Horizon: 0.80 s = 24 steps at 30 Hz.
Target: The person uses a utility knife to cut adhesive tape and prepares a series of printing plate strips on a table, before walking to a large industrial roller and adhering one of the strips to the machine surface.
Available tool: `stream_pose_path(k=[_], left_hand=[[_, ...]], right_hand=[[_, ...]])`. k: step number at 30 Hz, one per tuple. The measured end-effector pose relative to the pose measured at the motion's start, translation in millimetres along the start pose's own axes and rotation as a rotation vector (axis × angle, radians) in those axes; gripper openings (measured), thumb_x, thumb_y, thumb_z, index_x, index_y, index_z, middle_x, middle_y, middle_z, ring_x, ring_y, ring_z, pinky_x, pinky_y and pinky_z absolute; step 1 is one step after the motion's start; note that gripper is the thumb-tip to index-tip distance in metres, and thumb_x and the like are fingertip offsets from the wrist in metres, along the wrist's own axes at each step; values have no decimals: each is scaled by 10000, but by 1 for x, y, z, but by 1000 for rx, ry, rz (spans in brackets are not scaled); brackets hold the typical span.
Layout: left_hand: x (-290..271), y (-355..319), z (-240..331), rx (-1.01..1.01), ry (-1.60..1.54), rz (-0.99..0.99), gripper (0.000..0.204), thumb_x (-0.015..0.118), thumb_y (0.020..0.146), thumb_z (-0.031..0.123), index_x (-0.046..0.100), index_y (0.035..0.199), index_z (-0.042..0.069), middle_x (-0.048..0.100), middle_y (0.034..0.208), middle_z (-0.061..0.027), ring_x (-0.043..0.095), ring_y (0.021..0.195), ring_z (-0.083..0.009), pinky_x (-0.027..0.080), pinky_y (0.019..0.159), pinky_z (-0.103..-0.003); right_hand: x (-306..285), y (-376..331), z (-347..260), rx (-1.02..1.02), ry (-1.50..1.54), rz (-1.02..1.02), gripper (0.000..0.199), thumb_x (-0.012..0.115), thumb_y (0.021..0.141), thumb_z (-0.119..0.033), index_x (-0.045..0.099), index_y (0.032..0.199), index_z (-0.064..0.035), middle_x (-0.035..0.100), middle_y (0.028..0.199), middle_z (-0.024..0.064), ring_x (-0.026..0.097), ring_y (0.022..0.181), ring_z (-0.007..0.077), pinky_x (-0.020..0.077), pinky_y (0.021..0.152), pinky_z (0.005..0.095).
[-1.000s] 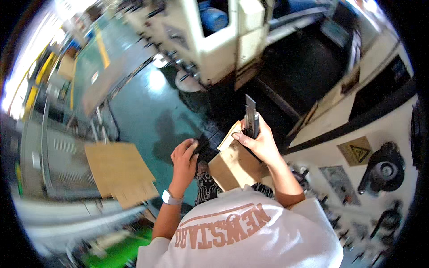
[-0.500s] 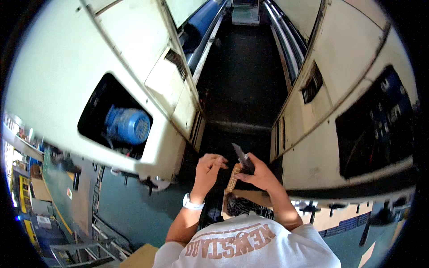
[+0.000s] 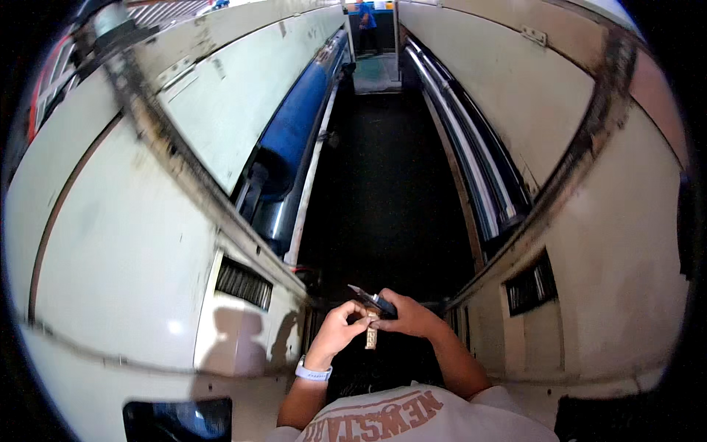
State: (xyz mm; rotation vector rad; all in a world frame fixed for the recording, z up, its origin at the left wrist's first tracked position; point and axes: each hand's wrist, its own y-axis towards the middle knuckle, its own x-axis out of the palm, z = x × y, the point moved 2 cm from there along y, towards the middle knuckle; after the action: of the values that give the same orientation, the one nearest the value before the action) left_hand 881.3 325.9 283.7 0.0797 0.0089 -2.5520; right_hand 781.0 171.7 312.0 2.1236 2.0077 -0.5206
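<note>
Standing between the two long cream-coloured machines, the person has both hands together low in front of the chest, over the dark aisle floor. The right hand is wrapped around a dark, flat tool, which looks like a utility knife, though the view is too small to be sure; its long axis runs from the right palm up and to the left, with the pale tip poking out beyond the knuckles. The left hand sits just beside it, lower and to the left, fingers curled inward and pinching at a small tan strip that hangs down between the two hands, touching both. So the tool lies in the right hand's closed grip, and the left fingertips meet it from the left side. A white wristband shows on the left wrist. The blue roller runs along the left machine.
</note>
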Motion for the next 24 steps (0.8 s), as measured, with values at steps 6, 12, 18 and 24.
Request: stream_pose_path(k=[6,12,18,24], left_hand=[[-21,171,47,112,274,194,109,668,815,19,567,855,12,591,802,-4,545,798,-93,444,751,-251],[-66,344,35,193,-51,525,90,580,910,11,528,982,21,585,891,-40,540,810,-87,450,733,-227],[-99,543,10,165,-60,663,73,509,940,16,501,1013,12,611,885,-78,576,773,-128,474,734,-269],[-106,719,30,141,-267,696,76,523,938,35,525,1010,10,619,935,-77,607,817,-124,492,783,-265]], right_hand=[[-120,109,27,-8,213,317,404,765,772,-194,540,1075,-51,649,935,53,598,885,160,469,826,332],[-216,250,80,-16,597,358,365,763,763,-85,574,1073,-45,673,1020,42,605,874,135,491,833,329],[-329,441,147,-85,705,293,255,752,765,-53,619,981,-31,668,944,45,592,796,123,491,730,289],[-478,565,141,6,816,289,200,723,779,-45,628,953,-30,646,889,26,581,777,114,477,715,272]])
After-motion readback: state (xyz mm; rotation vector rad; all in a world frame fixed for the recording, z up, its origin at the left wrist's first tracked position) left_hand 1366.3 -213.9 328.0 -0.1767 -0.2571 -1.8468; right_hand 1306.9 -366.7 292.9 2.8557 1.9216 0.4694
